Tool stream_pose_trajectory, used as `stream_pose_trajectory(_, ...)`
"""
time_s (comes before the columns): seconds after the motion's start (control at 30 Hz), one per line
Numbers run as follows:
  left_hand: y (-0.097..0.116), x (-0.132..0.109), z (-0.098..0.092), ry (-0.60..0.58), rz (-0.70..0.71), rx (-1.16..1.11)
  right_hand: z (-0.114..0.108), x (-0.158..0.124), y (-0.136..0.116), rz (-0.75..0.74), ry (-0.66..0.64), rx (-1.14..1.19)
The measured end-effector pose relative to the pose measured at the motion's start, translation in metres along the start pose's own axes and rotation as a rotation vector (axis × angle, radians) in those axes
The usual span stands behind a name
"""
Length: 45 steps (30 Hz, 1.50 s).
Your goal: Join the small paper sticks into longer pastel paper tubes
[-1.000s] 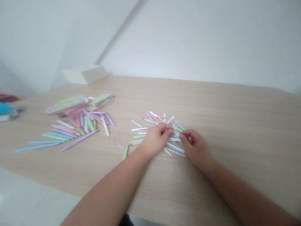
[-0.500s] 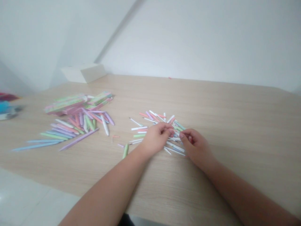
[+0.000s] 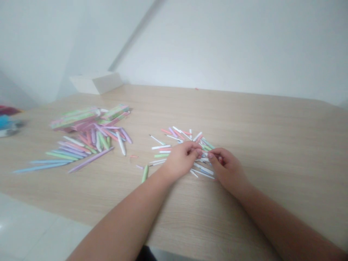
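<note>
Okay so the left hand (image 3: 181, 158) and right hand (image 3: 227, 167) are hunched together just above the table, fingers curled in, with the left fingertips (image 3: 198, 152) just beside the right fingertips (image 3: 210, 155). Honestly can't tell if either hand is pinching a stick or if they're just close together; the fingers hide it.

Right under and around both hands is a loose, criss-crossed heap of thin white and pastel rolled-paper sticks (image 3: 179, 139), some pink, purple, green and blue. A stubby pale green stick (image 3: 145, 173) lies apart, just below the left hand.

Further left there's a bigger spread of longer pastel sticks (image 3: 89, 145), fanned out beside flat green-and-pink cardboard packets (image 3: 74, 119). All of it sits on a light wood-grain table (image 3: 266, 123). A white rectangular box (image 3: 95, 83) sits at the far edge against the pale wall (image 3: 231, 43), and some blurry blue and red stuff (image 3: 7, 123) sits at the left edge of the view.
</note>
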<state>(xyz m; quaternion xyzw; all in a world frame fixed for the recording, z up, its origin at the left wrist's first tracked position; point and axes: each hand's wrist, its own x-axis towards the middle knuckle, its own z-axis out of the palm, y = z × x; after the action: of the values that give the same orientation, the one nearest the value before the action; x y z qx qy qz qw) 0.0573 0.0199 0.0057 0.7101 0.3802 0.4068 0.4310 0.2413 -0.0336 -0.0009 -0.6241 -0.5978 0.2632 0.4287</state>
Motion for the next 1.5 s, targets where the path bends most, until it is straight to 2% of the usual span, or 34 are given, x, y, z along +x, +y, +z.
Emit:
stream_pose_trajectory(0.17, 0.007, -0.004, 0.001, -0.081, 0.118, 0.102, 0.001, 0.001, -0.002, -0.049, 0.009, -0.063)
stream_pose_trajectory(0.33, 0.007, -0.005, 0.004, -0.093, 0.093, 0.004, -0.001, 0.001, -0.002, -0.01, -0.011, -0.032)
stream_pose_trajectory(0.43, 0.008, -0.005, 0.004, -0.084, 0.035, -0.05, -0.001, 0.002, -0.001, 0.052, -0.099, 0.099)
stream_pose_trajectory(0.53, 0.007, -0.004, 0.004, -0.062, 0.012, -0.05, -0.001, 0.004, 0.0, 0.141, -0.138, 0.365)
stream_pose_trajectory(0.63, 0.005, -0.003, 0.005, -0.029, 0.014, -0.033, -0.002, 0.008, -0.002, 0.228, -0.116, 0.61)
stream_pose_trajectory(0.73, 0.002, -0.001, 0.004, 0.0, 0.004, -0.028, -0.004, 0.012, -0.005, 0.19, -0.093, 0.712)
stream_pose_trajectory(0.8, 0.0, -0.001, 0.004, 0.013, -0.012, -0.024, -0.006, 0.012, -0.007, 0.136, -0.09, 0.655)
stream_pose_trajectory(0.9, -0.002, 0.0, 0.004, 0.026, -0.029, -0.025, -0.009, 0.01, -0.009, 0.115, -0.101, 0.445)
stream_pose_trajectory(1.0, -0.002, 0.0, 0.005, 0.034, -0.056, -0.052, -0.011, 0.01, -0.007, 0.083, -0.029, 0.378)
stream_pose_trajectory(1.1, -0.003, 0.001, 0.006, 0.072, -0.073, -0.084, -0.01, 0.012, -0.004, 0.09, 0.062, 0.479)
stream_pose_trajectory(1.27, -0.011, 0.005, 0.005, 0.177, -0.051, -0.087, -0.007, 0.016, -0.005, 0.253, 0.136, 0.727)
stream_pose_trajectory(1.5, -0.01, 0.006, 0.003, 0.243, -0.078, -0.085, -0.006, 0.013, -0.009, 0.296, 0.132, 0.811)
